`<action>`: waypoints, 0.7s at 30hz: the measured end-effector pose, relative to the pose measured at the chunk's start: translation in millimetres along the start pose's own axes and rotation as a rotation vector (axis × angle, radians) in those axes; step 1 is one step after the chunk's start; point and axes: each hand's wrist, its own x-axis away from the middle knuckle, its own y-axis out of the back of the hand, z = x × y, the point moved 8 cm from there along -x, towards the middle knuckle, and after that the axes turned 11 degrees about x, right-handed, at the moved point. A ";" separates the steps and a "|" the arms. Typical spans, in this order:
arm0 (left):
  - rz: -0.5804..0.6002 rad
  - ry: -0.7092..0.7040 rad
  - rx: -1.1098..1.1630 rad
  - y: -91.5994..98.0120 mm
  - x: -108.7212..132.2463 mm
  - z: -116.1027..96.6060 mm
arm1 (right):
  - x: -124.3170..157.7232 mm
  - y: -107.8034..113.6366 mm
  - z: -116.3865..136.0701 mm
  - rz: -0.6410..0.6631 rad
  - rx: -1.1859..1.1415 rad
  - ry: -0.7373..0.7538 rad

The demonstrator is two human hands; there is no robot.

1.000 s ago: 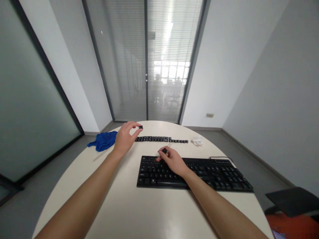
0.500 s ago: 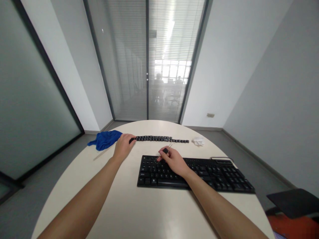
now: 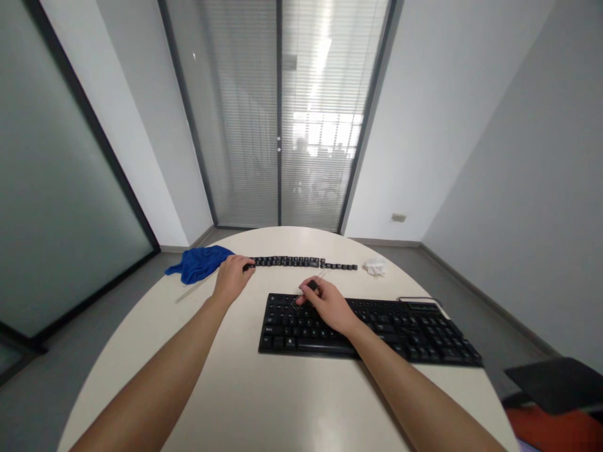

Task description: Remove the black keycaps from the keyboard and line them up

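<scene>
Pale table (image 3: 226, 402) before a glass partition (image 3: 245, 144). At twelve o'clock, a row of loose keycaps (image 3: 301, 262); at three, the keyboard (image 3: 325, 347), many keys yet seated. The person's left hand (image 3: 232, 276), arm (image 3: 169, 355) outstretched toward eleven, pinches a keycap (image 3: 248, 267); the right hand (image 3: 330, 306), low over the keyboard, grips a wire tool (image 3: 313, 285).
</scene>
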 end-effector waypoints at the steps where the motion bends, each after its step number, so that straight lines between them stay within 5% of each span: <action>1: 0.006 0.001 -0.001 -0.8 -0.2 0.2 | -0.2 -0.3 -0.5 0.001 -0.001 0.000; 21: 0.003 0.004 -0.044 -3.2 0.6 3.7 | -0.6 -1.1 -0.5 0.006 -0.036 0.001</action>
